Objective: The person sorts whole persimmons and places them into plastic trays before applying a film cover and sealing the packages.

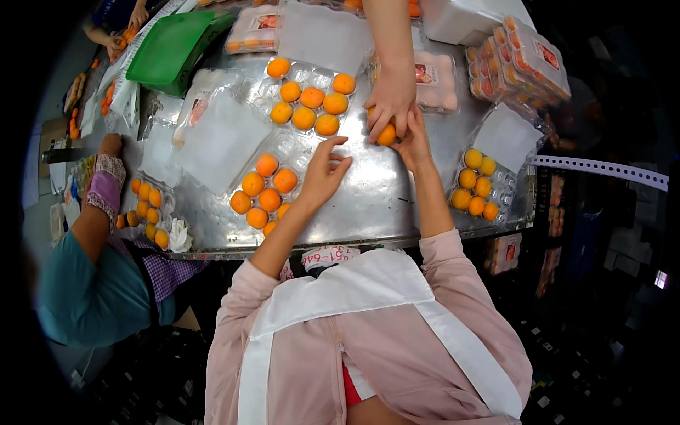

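My left hand (328,174) hovers over the metal table with its fingers apart and nothing in them. Close to it lies an open clear plastic tray (289,146) partly filled with orange, apricot-like fruits (270,199); my forearm covers part of it. My right hand (415,146) is farther right, its thumb against an orange fruit (386,134). Another person's hand (392,103) reaches down from the far side onto the same fruit, touching my fingers. Whether my right hand grips the fruit is hidden. Beyond my left hand is a second open tray (321,74) with several fruits.
A co-worker's arm (98,223) rests at the left, near another fruit tray (166,199). Closed packs (523,64) are stacked at the right, behind an open tray (499,186). A green container (169,48) and white foam box (467,21) stand at the back.
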`<state>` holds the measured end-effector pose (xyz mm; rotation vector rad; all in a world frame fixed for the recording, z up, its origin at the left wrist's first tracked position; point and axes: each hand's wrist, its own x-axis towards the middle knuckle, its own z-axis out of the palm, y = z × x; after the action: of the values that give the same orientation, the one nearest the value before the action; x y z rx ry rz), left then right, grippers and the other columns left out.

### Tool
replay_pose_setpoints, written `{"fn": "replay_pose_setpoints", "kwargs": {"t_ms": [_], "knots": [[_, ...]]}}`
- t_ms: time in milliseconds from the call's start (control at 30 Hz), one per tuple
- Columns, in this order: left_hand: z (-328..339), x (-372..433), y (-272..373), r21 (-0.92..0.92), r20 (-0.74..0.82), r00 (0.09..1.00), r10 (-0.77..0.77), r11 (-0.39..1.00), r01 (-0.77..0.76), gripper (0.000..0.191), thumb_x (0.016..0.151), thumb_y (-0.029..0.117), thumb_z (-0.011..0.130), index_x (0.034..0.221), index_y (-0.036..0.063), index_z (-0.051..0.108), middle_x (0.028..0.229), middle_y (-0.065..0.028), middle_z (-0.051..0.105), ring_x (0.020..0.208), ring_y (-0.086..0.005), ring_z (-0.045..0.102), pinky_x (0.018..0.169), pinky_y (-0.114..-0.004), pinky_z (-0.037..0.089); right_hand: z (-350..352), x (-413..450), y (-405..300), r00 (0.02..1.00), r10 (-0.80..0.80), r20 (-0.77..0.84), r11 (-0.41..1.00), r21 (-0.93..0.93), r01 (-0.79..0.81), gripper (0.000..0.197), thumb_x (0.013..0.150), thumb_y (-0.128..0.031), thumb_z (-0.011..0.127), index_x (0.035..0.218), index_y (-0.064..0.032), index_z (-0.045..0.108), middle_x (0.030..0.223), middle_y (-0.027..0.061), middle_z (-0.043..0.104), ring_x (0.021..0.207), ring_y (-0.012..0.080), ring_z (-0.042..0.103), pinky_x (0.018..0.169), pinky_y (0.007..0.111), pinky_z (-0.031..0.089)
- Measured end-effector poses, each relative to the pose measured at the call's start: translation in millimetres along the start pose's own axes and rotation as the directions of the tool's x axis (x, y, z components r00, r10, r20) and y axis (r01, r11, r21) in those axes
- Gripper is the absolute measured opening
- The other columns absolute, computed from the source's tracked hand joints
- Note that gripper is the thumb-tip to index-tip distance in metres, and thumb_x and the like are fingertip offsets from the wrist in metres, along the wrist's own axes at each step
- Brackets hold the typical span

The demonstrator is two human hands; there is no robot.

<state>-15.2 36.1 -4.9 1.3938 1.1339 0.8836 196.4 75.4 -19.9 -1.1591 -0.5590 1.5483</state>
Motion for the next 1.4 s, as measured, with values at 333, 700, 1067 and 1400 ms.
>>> {"fn": "replay_pose_setpoints", "kwargs": {"t_ms": [333,700,1067,1400], "knots": [[52,54,-2,0.272,0.067,0.996,-0.051,0.962,0.031,0.061,0.075,0.004,0.062,0.129,0.0072,0.035,0.119,-0.0197,0.041,0.088,-0.0321,0.058,0.077,-0.037,0.050,-44,-28,26,0.960,-0.182,-0.215,0.875,-0.481,0.058,0.045,0.077,-0.011,0.067,0.118,-0.0036,0.048,0.110,0.0108,0.051,0.096,0.0193,0.057,0.073,0.026,0.052],[50,76,-17,0.382,0.137,0.990,-0.019,0.923,-0.035,0.043,0.075,0.008,0.062,0.114,0.0098,0.044,0.113,-0.0184,0.045,0.096,-0.0342,0.054,0.080,-0.037,0.047,-53,-56,5,0.960,0.008,-0.281,0.990,0.139,0.032,0.043,0.089,-0.031,0.053,0.114,0.0042,0.049,0.094,0.0147,0.058,0.084,0.0207,0.061,0.074,0.029,0.054],[70,31,66,-0.559,0.601,0.720,-0.346,0.463,0.688,0.036,0.087,0.024,0.054,0.112,0.0000,0.045,0.094,-0.0111,0.054,0.068,-0.0146,0.056,0.056,-0.024,0.048,-98,-116,-28,0.966,-0.074,-0.249,0.782,0.587,0.211,0.044,0.089,-0.034,0.051,0.114,0.0019,0.048,0.109,0.0164,0.055,0.090,0.0229,0.059,0.067,0.023,0.053],[82,2,60,-0.550,0.739,0.620,-0.263,0.295,0.781,0.055,0.080,0.001,0.055,0.131,0.0030,0.034,0.112,-0.0132,0.050,0.088,-0.0223,0.056,0.069,-0.026,0.045,-224,-164,-69,0.820,-0.416,-0.392,0.776,-0.623,0.096,0.045,0.086,-0.016,0.056,0.128,-0.0070,0.043,0.109,0.0104,0.052,0.089,0.0173,0.052,0.074,0.027,0.045]]}}
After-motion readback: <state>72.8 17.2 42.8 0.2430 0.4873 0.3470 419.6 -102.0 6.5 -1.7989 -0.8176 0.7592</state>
